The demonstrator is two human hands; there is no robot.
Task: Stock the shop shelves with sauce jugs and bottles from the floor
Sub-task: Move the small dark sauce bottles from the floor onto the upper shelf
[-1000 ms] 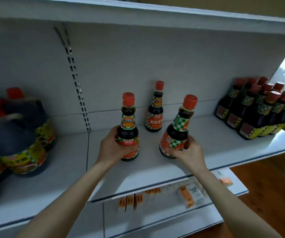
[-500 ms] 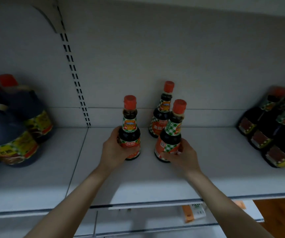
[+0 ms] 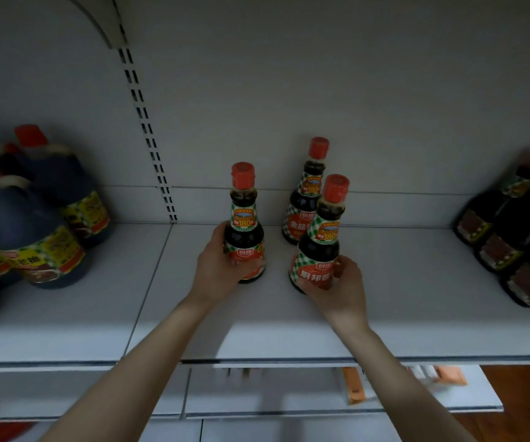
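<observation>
Now clasping left bottle [image 3: 244,224] in left hand [image 3: 217,266], right bottle [image 3: 319,247] in right hand [image 3: 345,288], fingers curled; probably risking toppling the rear bottle [image 3: 308,193] just behind when pushing back.

We read "180" on the neck band of the left dark glass bottle with a red cap [image 3: 243,237], held by our left hand [image 3: 215,269], and "厨邦" on its red tag. The right dark red-capped bottle [image 3: 317,250] in our right hand [image 3: 345,290] shows "180" and a big "厨邦". The back dark red-capped bottle [image 3: 301,202] says "金品". The big dark plastic jug [image 3: 43,250] says "老抽".
</observation>
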